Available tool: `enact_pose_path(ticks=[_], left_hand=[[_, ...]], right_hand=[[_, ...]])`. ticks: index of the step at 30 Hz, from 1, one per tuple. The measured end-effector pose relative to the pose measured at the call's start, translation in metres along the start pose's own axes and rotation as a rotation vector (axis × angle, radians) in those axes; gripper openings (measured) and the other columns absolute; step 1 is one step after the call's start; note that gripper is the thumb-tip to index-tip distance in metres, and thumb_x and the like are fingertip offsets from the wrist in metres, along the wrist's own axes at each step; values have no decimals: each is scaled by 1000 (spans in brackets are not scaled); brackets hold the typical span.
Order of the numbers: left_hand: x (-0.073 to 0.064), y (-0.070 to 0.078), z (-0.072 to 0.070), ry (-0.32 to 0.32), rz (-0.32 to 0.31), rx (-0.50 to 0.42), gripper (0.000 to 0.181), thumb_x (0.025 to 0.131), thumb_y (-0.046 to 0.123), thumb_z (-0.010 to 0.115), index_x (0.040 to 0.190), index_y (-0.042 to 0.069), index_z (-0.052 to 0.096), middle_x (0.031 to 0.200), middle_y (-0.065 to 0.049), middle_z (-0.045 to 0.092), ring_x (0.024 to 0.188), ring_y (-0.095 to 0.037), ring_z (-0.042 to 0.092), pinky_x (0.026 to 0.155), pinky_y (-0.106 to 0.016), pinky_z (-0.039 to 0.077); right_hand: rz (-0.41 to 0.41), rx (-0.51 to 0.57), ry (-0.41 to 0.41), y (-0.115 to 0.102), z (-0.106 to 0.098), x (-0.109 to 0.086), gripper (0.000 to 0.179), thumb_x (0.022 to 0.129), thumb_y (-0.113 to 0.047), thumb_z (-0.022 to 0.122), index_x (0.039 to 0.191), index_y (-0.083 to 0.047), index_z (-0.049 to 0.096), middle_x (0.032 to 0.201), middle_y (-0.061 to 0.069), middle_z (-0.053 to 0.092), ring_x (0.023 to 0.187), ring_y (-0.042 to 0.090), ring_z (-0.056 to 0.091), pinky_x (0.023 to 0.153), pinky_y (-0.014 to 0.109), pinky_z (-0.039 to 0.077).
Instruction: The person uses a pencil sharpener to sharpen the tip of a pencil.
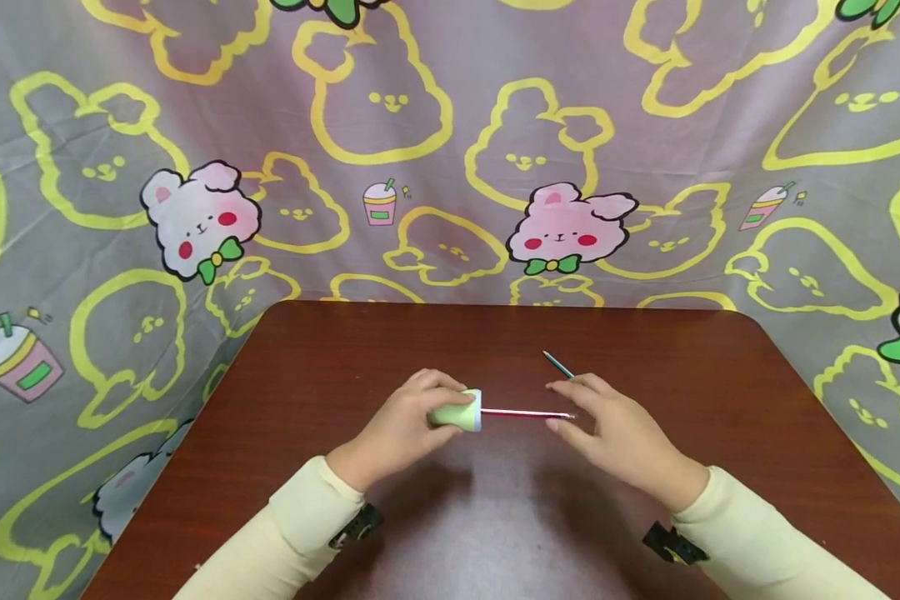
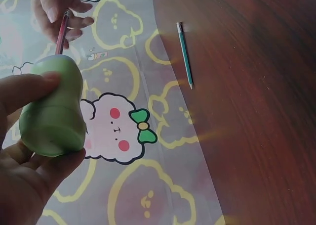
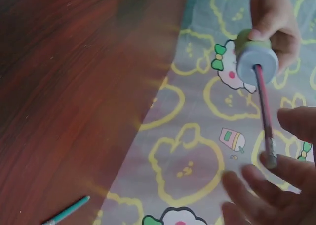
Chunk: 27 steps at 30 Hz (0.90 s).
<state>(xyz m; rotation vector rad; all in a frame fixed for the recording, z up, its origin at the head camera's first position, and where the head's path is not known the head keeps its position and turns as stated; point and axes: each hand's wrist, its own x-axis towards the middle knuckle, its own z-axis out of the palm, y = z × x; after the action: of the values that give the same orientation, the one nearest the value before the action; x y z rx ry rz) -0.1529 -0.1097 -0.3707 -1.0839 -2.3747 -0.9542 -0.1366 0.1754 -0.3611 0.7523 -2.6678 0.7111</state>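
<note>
My left hand (image 1: pixel 399 423) grips a light green pencil sharpener (image 1: pixel 453 415), rounded and narrowed at the waist, thumb on one side and fingers on the other. A red pencil (image 1: pixel 522 413) sticks out of the hole in its pale blue end (image 3: pixel 247 69), pointing towards the right hand. The pencil's other end has a metal band and eraser. Around that end, my right hand (image 1: pixel 630 433) has its fingers spread and the thumb apart from the pencil; one fingertip is right at the eraser in the right wrist view. Both hands are above the table.
A teal pencil (image 2: pixel 185 57) lies on the dark brown table (image 1: pixel 360 346), beyond the right hand in the head view. Grey cloth (image 1: pixel 450 50) with yellow outlines and cartoon rabbits hangs behind the table and along its sides.
</note>
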Motion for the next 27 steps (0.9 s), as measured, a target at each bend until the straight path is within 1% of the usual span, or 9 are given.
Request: enact_pose_path(ticks=[2,6,10,14,17,20,22,25,27], left_hand=[[0,0,-2,-8,-41,-36,38,69,-1,83,105,5,74,106,-4,65,101,-21,58,83,-29,51],[-1,-1,-4,-31,-114,-117,38,69,-1,82,106,5,72,106,-5,65,100,-21,60,81,-28,51],[0,-2,-6,-61,-183,-209,39,70,0,82,108,5,72,105,-6,65,96,-20,61,78,-26,51],[2,-3,-10,-115,-243,-307,40,71,4,82,110,4,72,105,-6,66,92,-16,60,74,-25,50],[2,-4,-14,-169,-276,-349,41,71,5,82,111,4,71,104,-6,67,89,-13,59,72,-25,50],[3,-3,-15,-199,-289,-352,41,71,6,82,110,3,72,103,-6,67,87,-12,59,71,-24,50],[2,-3,-14,-190,-275,-339,40,71,4,82,110,2,72,103,-6,67,89,-13,60,71,-24,50],[1,-2,-10,-150,-201,-270,39,72,1,81,109,1,72,105,-6,67,95,-17,61,74,-24,51],[0,0,-7,-107,-99,-175,37,71,0,81,107,2,73,106,-6,66,99,-19,61,78,-25,51]], right_hand=[[-97,-92,111,2,5,-1,42,83,-30,73,118,-10,64,108,1,61,89,18,62,70,40,51],[-295,-217,306,8,13,-1,42,94,-41,55,113,-4,62,107,9,62,90,28,62,72,44,51],[-515,-300,470,12,18,2,41,100,-35,45,104,0,65,98,12,65,84,30,62,69,43,50],[-676,-371,571,11,18,5,29,100,-23,49,96,-1,68,87,8,67,73,25,62,62,39,48],[-751,-391,598,9,16,6,26,101,-16,49,92,-1,69,79,4,64,64,21,57,57,36,46],[-791,-369,602,7,16,7,26,101,-13,49,88,-1,68,73,2,61,59,18,52,52,32,44],[-776,-342,592,6,17,7,27,101,-14,49,86,-2,68,71,1,59,56,16,51,50,30,43],[-669,-282,514,5,19,4,32,102,-20,48,83,-5,69,67,-2,59,53,13,51,48,28,44],[-536,-194,372,4,17,1,32,101,-25,51,84,-7,71,68,-6,61,54,8,53,49,26,45]])
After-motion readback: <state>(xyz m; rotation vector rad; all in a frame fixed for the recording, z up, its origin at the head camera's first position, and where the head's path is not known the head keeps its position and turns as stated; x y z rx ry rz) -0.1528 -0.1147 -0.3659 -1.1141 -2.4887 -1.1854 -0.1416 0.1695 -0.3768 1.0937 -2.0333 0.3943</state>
